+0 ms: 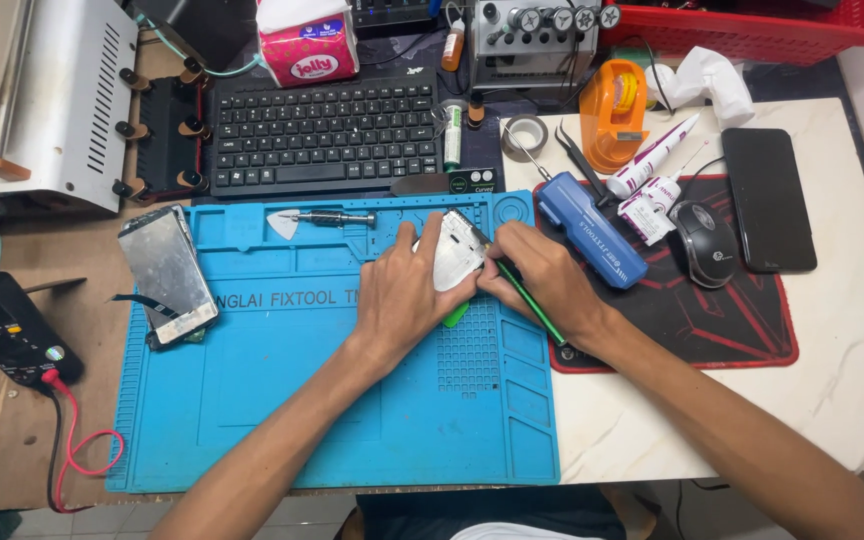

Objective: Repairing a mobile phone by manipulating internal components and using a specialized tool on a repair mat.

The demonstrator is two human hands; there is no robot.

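Flat on ribbed blue silicone mat [282,400]: left hand [402,295] clamped on silvery metal frame [455,255], right hand [542,275] pinching slim green tool [530,300].

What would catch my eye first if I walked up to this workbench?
Probably the bright blue work mat covering the middle of the bench, where the left hand steadies a silvery phone frame while the right hand works at it with a green-handled tool. Next, the detached phone screen lying at the mat's left edge, and the orange tape dispenser behind on the white tabletop.
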